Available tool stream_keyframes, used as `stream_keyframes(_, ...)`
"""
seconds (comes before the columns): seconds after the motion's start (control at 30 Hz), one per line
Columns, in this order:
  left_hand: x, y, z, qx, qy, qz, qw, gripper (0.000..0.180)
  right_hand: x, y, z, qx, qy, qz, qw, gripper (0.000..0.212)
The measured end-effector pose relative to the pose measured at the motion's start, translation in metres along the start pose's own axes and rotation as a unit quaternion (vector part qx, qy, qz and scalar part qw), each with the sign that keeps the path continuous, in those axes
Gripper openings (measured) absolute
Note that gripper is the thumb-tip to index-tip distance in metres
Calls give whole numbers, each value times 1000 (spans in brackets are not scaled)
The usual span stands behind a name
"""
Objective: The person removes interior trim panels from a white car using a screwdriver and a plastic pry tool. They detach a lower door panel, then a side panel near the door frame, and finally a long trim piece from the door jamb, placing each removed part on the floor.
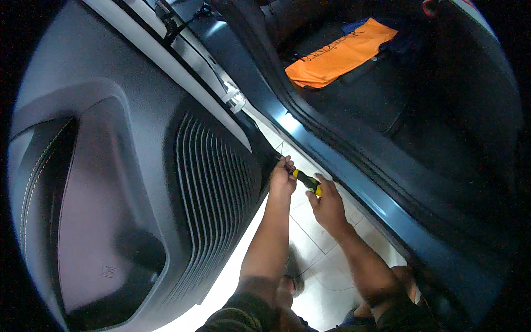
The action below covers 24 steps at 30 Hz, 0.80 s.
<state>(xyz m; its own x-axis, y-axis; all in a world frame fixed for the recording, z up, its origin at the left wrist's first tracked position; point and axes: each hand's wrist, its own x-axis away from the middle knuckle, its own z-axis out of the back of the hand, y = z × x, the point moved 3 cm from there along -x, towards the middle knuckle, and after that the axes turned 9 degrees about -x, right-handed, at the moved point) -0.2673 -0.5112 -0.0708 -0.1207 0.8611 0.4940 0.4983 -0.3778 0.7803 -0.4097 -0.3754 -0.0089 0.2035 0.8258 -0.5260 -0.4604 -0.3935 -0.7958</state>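
Observation:
A black-and-yellow screwdriver is held low in the gap between an open car door and the car body. My left hand pinches its shaft close to the door's lower edge. My right hand has the end of the handle between thumb and fingers. The tip points up and left toward the dark door edge; what it touches there is hidden by my left fingers and shadow.
The shiny blue door sill runs diagonally right of my hands. An orange cloth pouch lies on the dark car floor inside. A door hinge part spans the gap above. Light floor tiles and a foot show below.

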Motion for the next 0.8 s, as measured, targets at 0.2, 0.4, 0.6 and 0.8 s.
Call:
stream_keyframes(0.2, -9, 5, 5, 18, -10, -13, 1000, 30, -9, 13, -3, -203, -161, -364, 895, 34)
stream_keyframes(0.4, -9, 7, 3, 12, 5, -7, 1000, 15, -3, -5, -1, -31, -62, -86, 994, 38)
stream_keyframes(0.6, -18, 6, 6, 59, -6, -41, 997, 17, -6, 20, -11, -162, -163, -317, 920, 34)
stream_keyframes(0.8, -2, 11, -4, 36, -29, -40, 998, 22, 2, -2, -7, -52, -57, -85, 993, 38)
